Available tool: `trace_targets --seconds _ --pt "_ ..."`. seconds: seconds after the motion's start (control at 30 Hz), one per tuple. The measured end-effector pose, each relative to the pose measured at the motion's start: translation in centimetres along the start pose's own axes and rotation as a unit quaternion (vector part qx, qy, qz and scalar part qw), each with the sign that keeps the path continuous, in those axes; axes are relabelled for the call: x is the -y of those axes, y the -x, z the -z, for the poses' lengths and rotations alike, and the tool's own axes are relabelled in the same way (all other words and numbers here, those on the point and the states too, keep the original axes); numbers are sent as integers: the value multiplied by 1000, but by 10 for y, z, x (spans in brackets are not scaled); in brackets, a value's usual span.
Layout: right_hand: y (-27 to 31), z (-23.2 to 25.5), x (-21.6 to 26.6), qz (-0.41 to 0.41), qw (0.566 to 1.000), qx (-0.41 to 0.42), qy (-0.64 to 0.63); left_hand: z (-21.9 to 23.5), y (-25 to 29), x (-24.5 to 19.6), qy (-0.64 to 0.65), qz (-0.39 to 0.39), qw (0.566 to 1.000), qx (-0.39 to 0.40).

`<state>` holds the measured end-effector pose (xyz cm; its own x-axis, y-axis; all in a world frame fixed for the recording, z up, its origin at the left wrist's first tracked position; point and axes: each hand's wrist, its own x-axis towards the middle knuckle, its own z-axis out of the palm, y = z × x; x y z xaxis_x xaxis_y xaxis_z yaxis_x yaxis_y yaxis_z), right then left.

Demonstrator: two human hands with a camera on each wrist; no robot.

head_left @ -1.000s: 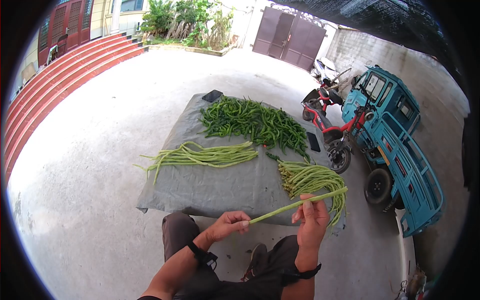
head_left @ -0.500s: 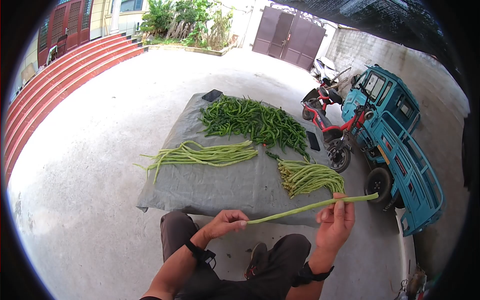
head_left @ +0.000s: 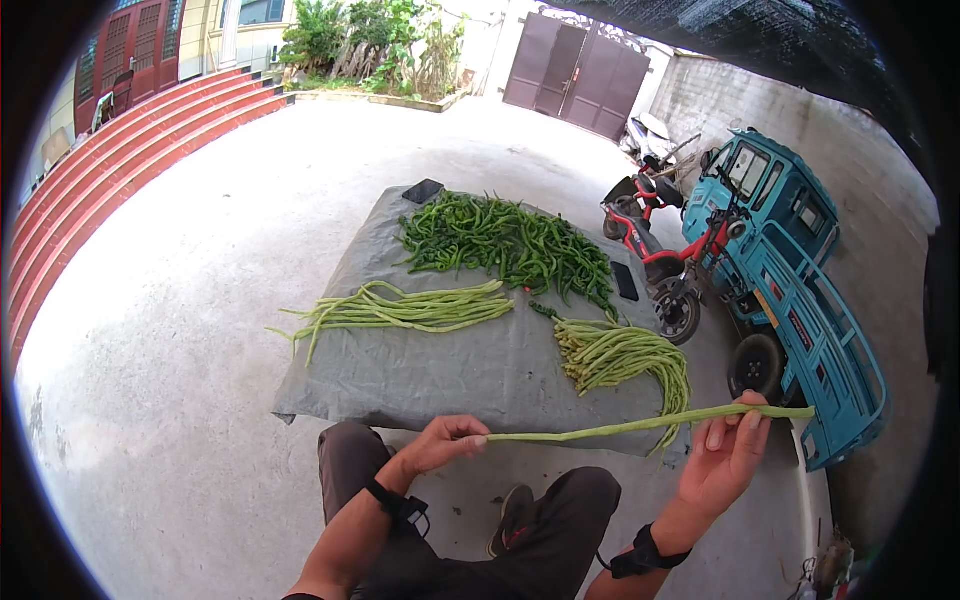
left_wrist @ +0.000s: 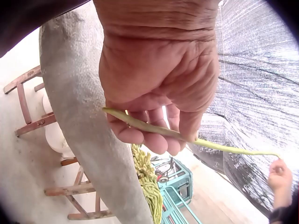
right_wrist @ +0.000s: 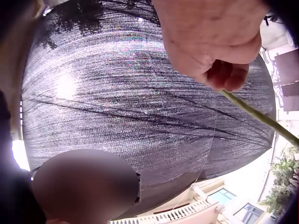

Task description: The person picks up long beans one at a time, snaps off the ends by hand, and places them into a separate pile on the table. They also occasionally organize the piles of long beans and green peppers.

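One long green bean (head_left: pixel 600 431) is stretched level between both hands above the near table edge. My left hand (head_left: pixel 445 444) pinches its left end; in the left wrist view the thumb and curled fingers of the left hand (left_wrist: pixel 159 88) hold the bean (left_wrist: pixel 224 148). My right hand (head_left: pixel 725 455) pinches it close to its right end, with a short tip sticking out past the fingers. In the right wrist view the bean (right_wrist: pixel 261 116) runs out from the right hand (right_wrist: pixel 215 42). A bundle of beans (head_left: pixel 620 358) hangs over the table's right edge.
On the grey cloth-covered table (head_left: pixel 430 375) lie another bean bundle (head_left: pixel 410 308), a heap of green peppers (head_left: pixel 505 245) and a black phone (head_left: pixel 625 281). A dark flat object (head_left: pixel 423 191) is at the far left corner. A red scooter (head_left: pixel 665 250) and blue three-wheeler (head_left: pixel 790 290) stand to the right.
My right hand has slid rightwards along the bean, away from my left hand, and a longer stretch shows between them. My left hand has shifted only slightly left.
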<state>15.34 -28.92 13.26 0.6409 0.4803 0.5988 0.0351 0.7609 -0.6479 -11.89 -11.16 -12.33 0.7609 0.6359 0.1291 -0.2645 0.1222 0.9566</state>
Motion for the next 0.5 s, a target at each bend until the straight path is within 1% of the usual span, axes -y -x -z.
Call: trace_targets --seconds 0.23,0.5 --pt "-15 3 17 13 998 42 -39 3 0 -2 -9 -8 1000 -25" --pt "-25 8 21 5 992 71 -108 4 1 -4 -16 -18 999 -35"
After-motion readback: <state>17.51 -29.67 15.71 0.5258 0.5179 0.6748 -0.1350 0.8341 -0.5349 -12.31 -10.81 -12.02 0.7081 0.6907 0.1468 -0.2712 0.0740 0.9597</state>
